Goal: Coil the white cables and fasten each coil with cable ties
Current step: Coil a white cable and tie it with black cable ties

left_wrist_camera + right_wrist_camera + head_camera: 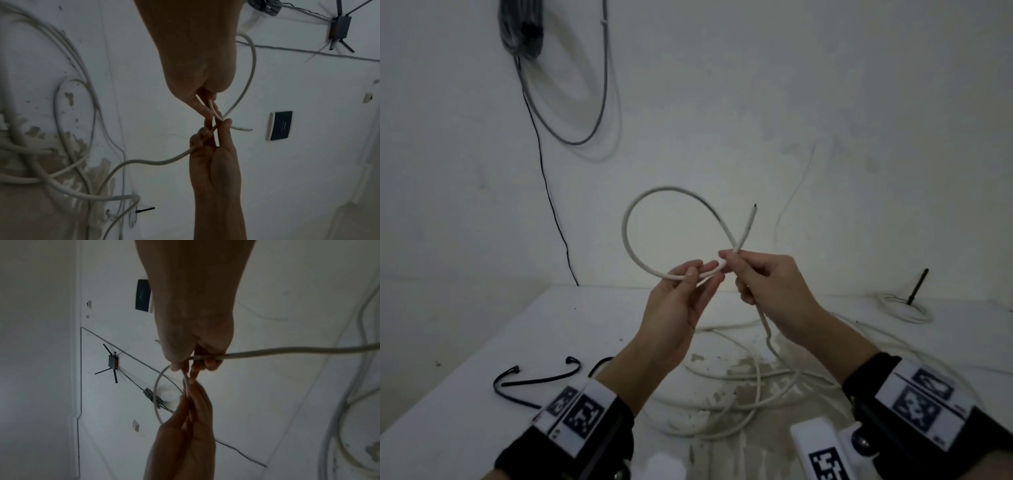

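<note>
A white cable [627,236] forms one raised loop above the table. My left hand [681,294] pinches the loop's lower strand between thumb and fingers. My right hand [763,281] grips the crossing point, where the cable's free end [751,217] sticks up and right. From the right hand the cable [144,162] drops to a loose tangle [739,394] on the table. Black cable ties [530,378] lie on the table at the left. In the right wrist view the cable [298,350] runs off to the right from my curled fingers [209,365].
A white table [500,335] with worn patches stands against a white wall. A black rod [917,286] stands in a small white coil [904,308] at the back right. Grey and black wires [571,102] hang on the wall. A white device [822,452] lies near my right wrist.
</note>
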### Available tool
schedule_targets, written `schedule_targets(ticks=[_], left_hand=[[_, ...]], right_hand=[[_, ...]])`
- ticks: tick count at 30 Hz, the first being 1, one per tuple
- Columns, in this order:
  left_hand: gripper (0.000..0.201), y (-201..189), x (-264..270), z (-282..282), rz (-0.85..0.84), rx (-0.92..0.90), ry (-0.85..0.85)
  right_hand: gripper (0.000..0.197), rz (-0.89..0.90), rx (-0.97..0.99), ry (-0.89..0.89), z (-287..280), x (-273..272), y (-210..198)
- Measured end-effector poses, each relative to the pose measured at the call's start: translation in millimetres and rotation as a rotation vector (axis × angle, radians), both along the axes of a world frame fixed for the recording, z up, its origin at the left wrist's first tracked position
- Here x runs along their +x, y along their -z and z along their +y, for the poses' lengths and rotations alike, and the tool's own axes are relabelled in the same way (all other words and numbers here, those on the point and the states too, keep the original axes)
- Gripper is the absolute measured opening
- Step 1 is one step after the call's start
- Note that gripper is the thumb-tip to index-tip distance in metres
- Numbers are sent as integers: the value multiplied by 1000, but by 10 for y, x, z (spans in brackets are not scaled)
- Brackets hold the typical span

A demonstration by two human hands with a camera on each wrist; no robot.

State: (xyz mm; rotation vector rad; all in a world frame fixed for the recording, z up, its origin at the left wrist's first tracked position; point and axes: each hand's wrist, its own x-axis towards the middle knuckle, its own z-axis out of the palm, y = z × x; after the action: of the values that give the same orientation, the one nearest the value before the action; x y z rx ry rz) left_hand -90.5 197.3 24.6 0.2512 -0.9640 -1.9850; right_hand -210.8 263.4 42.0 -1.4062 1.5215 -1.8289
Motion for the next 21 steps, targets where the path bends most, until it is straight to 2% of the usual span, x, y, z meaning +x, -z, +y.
schedule_targets(ticks=[2, 4, 6, 9, 13, 17, 21], left_hand=[[22, 48, 50, 25, -106, -92, 38], [41, 82, 129, -4, -194, -120, 48], [52, 90, 227, -93, -198, -6, 1], [43, 40, 369, -247, -189, 119, -86], [22, -4, 438, -301, -335, -41, -152], [27, -40, 459, -230, -462, -277, -100], [33, -85, 454, -125, -590, -405, 96]], right_hand=[[17, -100, -45, 50, -22, 26, 19], [18, -140, -57, 64, -10, 9, 20], [19, -120, -49, 44, 19, -38, -4], [21, -72, 13, -64, 89, -121, -47], [24, 132, 166, -130, 179, -157, -55], [27, 443, 231, -82, 201, -118, -51], [28, 664, 351, -121, 201, -38, -49]])
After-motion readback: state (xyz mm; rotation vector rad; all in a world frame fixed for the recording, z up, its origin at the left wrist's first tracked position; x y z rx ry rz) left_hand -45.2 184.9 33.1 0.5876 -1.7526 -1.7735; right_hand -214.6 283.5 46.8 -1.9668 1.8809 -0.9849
